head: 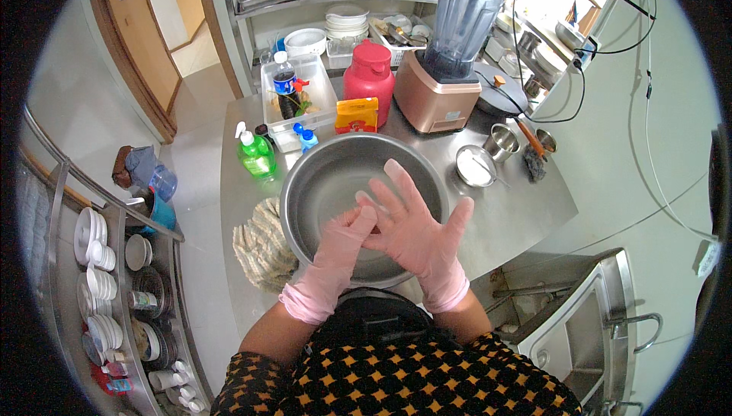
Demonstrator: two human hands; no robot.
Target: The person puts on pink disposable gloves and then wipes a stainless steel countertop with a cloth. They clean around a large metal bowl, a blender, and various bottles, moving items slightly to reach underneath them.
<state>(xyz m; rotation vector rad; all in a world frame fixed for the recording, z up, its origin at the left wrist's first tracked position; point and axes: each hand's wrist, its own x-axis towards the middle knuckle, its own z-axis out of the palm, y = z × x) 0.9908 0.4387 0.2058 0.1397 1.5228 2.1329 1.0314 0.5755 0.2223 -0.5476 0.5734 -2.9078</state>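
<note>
Both hands wear thin pink gloves and are over a large grey metal basin on the steel table. My left hand has its thumb and fingers closed on a glove finger of my right hand. With its thumb and other fingers spread, my right hand holds nothing. A striped cloth lies left of the basin, close to a green pump bottle. Right of the basin stands a small bowl of white powder with a spoon in it.
Behind the basin stand an orange packet, a red jug, a blender and a plastic bin holding a dark drink bottle. Metal cups stand at right. A steel sink is lower right, a dish rack at left.
</note>
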